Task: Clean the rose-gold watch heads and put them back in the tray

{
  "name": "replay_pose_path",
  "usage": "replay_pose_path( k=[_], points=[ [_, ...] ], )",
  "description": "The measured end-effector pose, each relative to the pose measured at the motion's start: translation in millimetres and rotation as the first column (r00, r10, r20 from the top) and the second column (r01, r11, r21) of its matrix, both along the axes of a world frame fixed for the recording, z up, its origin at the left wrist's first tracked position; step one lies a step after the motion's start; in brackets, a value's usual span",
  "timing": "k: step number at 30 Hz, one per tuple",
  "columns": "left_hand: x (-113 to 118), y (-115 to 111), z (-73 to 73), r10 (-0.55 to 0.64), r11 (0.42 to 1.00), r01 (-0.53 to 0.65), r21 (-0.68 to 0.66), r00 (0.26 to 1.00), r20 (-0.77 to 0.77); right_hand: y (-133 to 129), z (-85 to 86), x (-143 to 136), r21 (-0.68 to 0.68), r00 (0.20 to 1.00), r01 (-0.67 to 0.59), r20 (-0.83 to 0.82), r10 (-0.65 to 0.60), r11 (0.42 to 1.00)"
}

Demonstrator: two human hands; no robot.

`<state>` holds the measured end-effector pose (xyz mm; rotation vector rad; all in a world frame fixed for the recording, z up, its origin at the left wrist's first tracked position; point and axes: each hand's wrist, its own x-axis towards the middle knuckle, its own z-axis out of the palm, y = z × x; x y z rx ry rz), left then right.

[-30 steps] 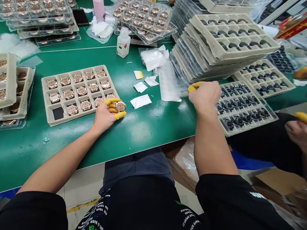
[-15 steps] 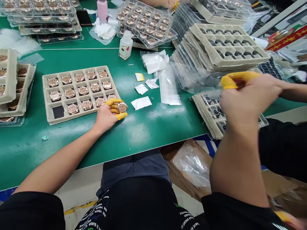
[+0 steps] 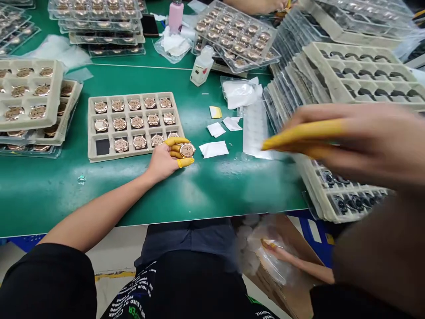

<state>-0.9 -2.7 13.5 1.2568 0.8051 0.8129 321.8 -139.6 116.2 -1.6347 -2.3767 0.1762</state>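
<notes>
My left hand, with yellow finger cots, is closed on a rose-gold watch head at its edges, case back up. It is beside the front right corner of a beige tray of similar watch heads; one front left cell shows only its dark bottom. My right hand, also in yellow cots, is smeared by motion above the right side of the table. Its fingers point left, and whether anything is between them cannot be made out. Partly hidden below it is a tray of dark watches.
Stacked trays of watch heads stand left. Small white paper pieces, a white bottle and clear film lie ahead. Stacked trays rise at right. Another person's hand reaches into a carton of plastic below the table edge.
My right hand has swung lower with its fingers pointing left. The view has turned right. My left hand keeps the watch head. Another person's hand has appeared in the carton.
</notes>
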Motion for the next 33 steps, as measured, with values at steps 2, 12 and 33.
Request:
replay_pose_path(
  k=[2, 12, 33],
  points=[
    [0.0, 1.3, 0.7, 0.010, 1.000, -0.010, -0.008, 0.999, 0.044, 66.8, 23.2, -36.6, -0.188, 0.987, -0.163, -0.039, 0.158, 0.969],
    [-4.6, -2.3, -1.3, -0.012, 0.994, 0.019, 0.112, 0.998, -0.058, 128.4, -75.2, -108.2, -0.347, 0.665, -0.118, -0.723, -0.185, 0.931],
    [-7.2, -8.3, 3.4, 0.075, 0.958, -0.031, 0.287, 0.987, -0.142, 100.5, -80.2, -113.8, -0.463, 0.213, 0.175, -0.844, -0.492, 0.869]
  ],
)
